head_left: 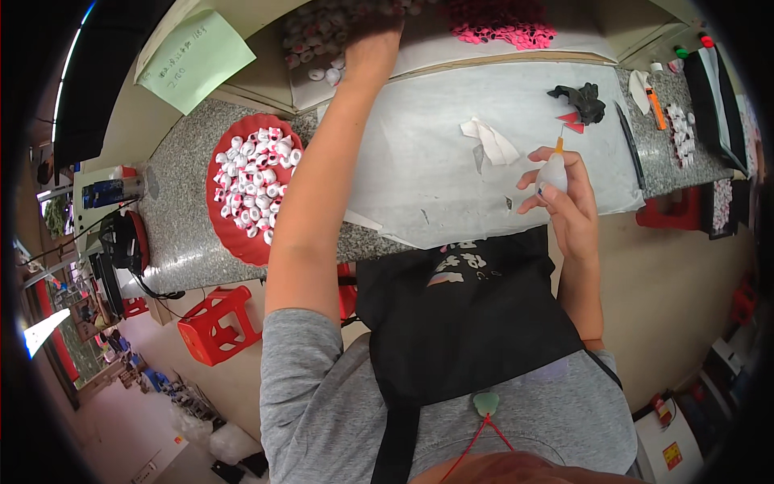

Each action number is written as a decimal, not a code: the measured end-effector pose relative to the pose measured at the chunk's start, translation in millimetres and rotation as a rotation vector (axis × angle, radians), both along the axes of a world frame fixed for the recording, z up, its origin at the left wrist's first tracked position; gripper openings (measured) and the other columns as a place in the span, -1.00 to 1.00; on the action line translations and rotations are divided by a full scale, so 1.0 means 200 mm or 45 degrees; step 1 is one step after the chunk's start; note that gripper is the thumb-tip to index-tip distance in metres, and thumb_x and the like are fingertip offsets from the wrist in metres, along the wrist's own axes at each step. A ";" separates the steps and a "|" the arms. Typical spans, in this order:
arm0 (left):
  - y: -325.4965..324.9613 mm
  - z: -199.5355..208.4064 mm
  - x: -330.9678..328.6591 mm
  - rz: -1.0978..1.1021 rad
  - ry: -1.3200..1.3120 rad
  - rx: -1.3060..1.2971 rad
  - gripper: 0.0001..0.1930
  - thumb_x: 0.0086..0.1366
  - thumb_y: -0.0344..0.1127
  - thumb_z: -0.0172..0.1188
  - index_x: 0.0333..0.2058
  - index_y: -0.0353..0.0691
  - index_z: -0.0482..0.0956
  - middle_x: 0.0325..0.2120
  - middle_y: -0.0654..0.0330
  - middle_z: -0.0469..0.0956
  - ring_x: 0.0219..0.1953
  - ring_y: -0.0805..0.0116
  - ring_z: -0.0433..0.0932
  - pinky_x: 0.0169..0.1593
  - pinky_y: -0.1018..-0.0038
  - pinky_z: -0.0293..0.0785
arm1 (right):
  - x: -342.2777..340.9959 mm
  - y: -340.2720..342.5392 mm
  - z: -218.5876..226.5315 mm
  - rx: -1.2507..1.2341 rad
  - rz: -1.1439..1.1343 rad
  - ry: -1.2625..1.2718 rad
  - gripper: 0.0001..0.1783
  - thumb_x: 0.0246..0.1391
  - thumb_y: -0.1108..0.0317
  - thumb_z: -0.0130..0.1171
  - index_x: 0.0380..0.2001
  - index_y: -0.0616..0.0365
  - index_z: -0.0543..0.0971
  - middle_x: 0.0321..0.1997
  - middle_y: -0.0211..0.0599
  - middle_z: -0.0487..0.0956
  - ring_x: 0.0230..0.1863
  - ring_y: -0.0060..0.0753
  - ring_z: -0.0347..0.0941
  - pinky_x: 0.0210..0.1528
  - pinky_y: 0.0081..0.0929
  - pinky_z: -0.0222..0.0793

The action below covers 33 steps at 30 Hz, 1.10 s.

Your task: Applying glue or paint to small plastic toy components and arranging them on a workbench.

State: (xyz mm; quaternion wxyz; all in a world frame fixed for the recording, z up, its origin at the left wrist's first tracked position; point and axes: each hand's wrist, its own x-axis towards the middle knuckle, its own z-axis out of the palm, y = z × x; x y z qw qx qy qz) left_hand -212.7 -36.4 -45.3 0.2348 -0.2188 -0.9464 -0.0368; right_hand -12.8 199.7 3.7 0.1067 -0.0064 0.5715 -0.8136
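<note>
Above the white paper sheet [451, 137], the right hand [564, 202] grips a small squeeze bottle [553, 171], its orange nozzle pointing up. The left hand [372, 44] reaches far forward into a pile of small caps [318, 36]; its grasp cannot be made out.

I see even, bright indoor light, soft shadows, a glaring window at far left, and strong fisheye bending with black corners.

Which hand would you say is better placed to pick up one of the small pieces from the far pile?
Probably the left hand: it is stretched out onto the pile of small pieces, while the right hand is busy holding a small glue bottle.
</note>
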 end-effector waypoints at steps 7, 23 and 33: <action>0.09 0.18 0.35 -0.041 -0.486 1.056 -0.80 0.04 -0.42 -0.02 -0.30 -0.14 0.43 -0.58 0.21 0.42 -0.49 0.48 0.35 -0.45 0.61 0.24 | 0.01 -0.07 0.11 0.062 -0.172 0.160 -0.62 -0.18 0.47 -0.11 -0.19 0.34 0.23 -0.12 -0.15 0.20 -0.28 -0.34 0.29 -0.45 -0.51 0.37; 0.10 0.26 1.05 -0.363 -0.891 2.456 -0.61 -0.06 -0.54 0.08 -0.18 -0.33 0.25 -0.30 0.02 0.36 -0.35 0.30 0.44 -0.25 0.47 0.38 | 0.03 -0.23 0.19 0.231 -0.309 1.046 -0.58 -0.43 0.44 0.28 -0.44 0.15 0.30 -0.42 -0.30 0.28 -0.51 -0.52 0.25 -0.45 -0.61 0.22; 0.10 0.27 1.07 -0.367 -0.931 2.530 -0.63 -0.12 -0.59 0.11 -0.26 -0.33 0.26 -0.33 0.04 0.38 -0.37 0.31 0.44 -0.25 0.47 0.36 | 0.08 -0.25 0.20 0.306 -0.148 1.096 -0.47 -0.62 0.49 0.38 -0.44 0.12 0.34 -0.39 -0.28 0.32 -0.52 -0.52 0.30 -0.50 -0.64 0.26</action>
